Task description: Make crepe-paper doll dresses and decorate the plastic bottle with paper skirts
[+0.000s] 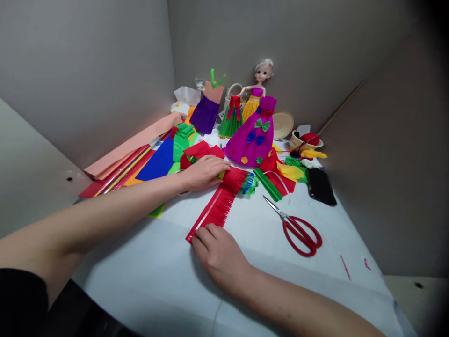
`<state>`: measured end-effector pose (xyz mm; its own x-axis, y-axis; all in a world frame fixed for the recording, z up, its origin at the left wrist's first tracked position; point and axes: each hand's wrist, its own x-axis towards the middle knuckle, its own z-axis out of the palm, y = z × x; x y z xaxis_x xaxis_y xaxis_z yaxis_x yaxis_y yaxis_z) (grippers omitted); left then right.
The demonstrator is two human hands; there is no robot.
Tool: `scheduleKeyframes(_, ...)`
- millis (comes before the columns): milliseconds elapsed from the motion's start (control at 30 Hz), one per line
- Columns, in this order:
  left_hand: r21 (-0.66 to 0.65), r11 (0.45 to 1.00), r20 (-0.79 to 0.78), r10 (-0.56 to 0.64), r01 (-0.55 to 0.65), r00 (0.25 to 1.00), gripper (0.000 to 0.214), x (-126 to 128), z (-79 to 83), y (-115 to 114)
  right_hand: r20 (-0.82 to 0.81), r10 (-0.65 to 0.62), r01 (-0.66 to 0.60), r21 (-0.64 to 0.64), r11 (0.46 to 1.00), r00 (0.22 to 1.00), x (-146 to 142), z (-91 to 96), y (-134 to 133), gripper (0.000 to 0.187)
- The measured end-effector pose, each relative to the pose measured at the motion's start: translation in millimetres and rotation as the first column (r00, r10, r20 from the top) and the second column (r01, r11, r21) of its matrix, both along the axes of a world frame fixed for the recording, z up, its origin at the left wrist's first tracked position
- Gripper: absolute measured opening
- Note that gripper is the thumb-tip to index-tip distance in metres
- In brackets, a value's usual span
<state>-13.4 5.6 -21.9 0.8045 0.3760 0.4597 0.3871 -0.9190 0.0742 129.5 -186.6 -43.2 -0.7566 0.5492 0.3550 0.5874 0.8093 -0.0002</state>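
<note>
A strip of red crepe paper with a finely cut fringe along its right side lies slanting on the table. A pale, shiny band runs along its left edge. My right hand has its fingers closed on the strip's near end. At the far end, my left hand is closed over the base of a fringed paper bundle, red with blue and green tips. The left fingertips partly hide where the strip meets this bundle. Red-handled scissors lie partly open to the right, apart from both hands.
Behind the hands stand a doll, a purple paper dress and smaller paper dresses. Coloured paper sheets spread at left. A black phone and a bowl are at right. Grey panels enclose the white-covered table.
</note>
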Motion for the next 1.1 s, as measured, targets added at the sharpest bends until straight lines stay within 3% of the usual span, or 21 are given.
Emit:
scheduleKeyframes(400, 0.086, 0.992, 0.009, 0.088, -0.089, 0.996, 0.032, 1, -4.1, -17, 0.005, -0.007, 0.007, 0.024, 1.000, 1.000, 0, -2.2, 0, 0.014)
scheduleKeyframes(1100, 0.260, 0.959, 0.074, 0.099, -0.115, 0.992, 0.019, 0, -16.2, -32, -0.022, -0.006, 0.007, 0.044, 0.999, 1.000, 0, -3.5, 0, 0.014)
